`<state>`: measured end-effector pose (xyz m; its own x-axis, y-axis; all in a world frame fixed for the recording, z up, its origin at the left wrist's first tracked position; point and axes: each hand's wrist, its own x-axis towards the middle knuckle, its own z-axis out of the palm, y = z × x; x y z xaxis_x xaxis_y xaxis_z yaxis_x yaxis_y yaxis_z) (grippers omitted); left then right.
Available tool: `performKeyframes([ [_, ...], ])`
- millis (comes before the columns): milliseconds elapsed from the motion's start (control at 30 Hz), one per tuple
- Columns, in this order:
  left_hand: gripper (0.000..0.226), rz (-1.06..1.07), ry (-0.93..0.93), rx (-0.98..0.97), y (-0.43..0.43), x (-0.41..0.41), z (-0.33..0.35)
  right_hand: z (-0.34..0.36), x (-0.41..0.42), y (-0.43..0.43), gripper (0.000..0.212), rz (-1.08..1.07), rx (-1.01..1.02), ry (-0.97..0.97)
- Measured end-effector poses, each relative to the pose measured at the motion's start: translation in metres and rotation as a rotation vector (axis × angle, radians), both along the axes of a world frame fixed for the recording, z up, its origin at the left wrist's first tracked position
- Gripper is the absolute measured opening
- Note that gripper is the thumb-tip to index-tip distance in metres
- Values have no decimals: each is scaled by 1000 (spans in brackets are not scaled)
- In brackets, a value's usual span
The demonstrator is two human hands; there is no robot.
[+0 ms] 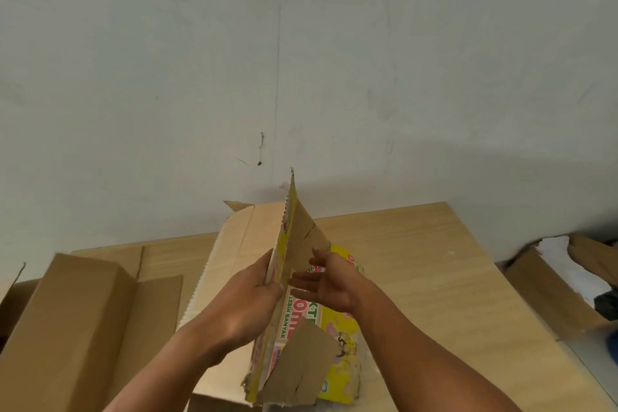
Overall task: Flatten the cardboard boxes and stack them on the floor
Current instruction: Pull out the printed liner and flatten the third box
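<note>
Gripping the yellow printed box [344, 375] with the left hand [254, 288], fingers curled round the near edge of its raised panel. Holding the right hand [331, 284] open just beside the brown inner face of that panel, fingers straight and pointing left. Touching the cardboard or not, hard to tell. Probably steadying the panel from one side and getting ready to push from the other, so as to fold the box flat along its crease. Standing with its lower end on the table [434, 261], between the two forearms, with a torn brown flap at the front. Not yet flat, so judged to be in the middle of the flattening step.

Just behind it on the table, a large plain box [234, 244], opened out, with its flaps toward the wall. To the left, another brown box [77, 311], seemingly not collapsed yet. Light wooden table, set against a pale grey wall [301, 43] with a few marks and a thin vertical line. Lower on the right, beyond the table edge, a torn box [541, 291] — perhaps on the floor, not possible to confirm. No stack on the floor visible from here
</note>
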<state>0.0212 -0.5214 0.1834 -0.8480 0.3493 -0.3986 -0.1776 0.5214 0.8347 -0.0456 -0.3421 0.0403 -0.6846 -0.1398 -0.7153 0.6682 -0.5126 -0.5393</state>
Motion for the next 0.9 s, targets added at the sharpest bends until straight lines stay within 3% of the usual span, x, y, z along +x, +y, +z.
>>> performKeyframes([
  [200,49,65,18,-41,9,5,-5,-34,-35,-16,89,-184,-400,-165],
  [300,53,71,41,-43,13,6,-7,-28,-35,-19,79,-350,-453,-211],
  [433,60,58,69,-68,22,8,-6,-7,-25,-5,49,-454,-412,-246],
  [667,39,18,116,-146,59,-2,-11,-14,-14,46,9,-604,-195,-83],
  [800,72,-89,132,-313,89,-7,-20,7,1,83,12,-663,-167,60],
  [900,82,-149,167,-451,109,-5,-27,29,20,101,22,-502,-105,169],
])
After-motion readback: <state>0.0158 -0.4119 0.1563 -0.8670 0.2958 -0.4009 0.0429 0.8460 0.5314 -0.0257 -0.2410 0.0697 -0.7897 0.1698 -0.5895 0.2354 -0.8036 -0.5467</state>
